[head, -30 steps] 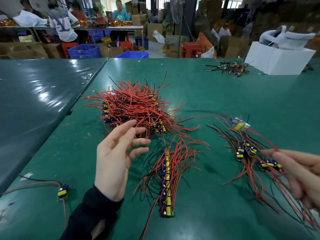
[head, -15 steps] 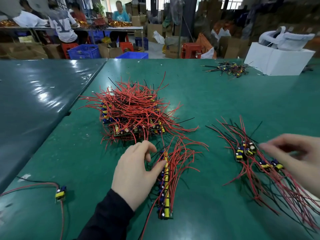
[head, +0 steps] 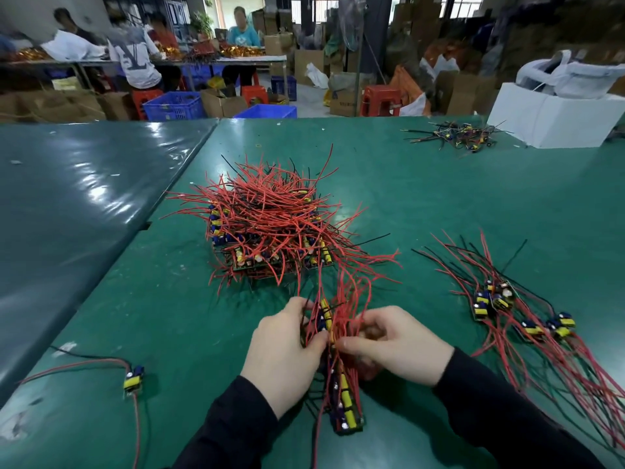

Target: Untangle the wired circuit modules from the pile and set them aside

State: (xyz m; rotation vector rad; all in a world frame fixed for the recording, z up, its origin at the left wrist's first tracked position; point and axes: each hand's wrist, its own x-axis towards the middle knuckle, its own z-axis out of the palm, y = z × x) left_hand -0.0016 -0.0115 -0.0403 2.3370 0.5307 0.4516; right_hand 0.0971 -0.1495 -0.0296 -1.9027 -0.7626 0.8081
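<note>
A row of wired circuit modules [head: 343,397] is lying on the green table [head: 422,198] close to the person, its red wires fanning up toward the big tangled pile [head: 270,221] behind it. The left hand [head: 287,353] is curling its fingers round the wires from one side, and the right hand [head: 389,343] is pinching into them from the other. A sorted group of modules [head: 507,309] is resting off to the right, and a single module [head: 133,379] is sitting well apart on the left.
</note>
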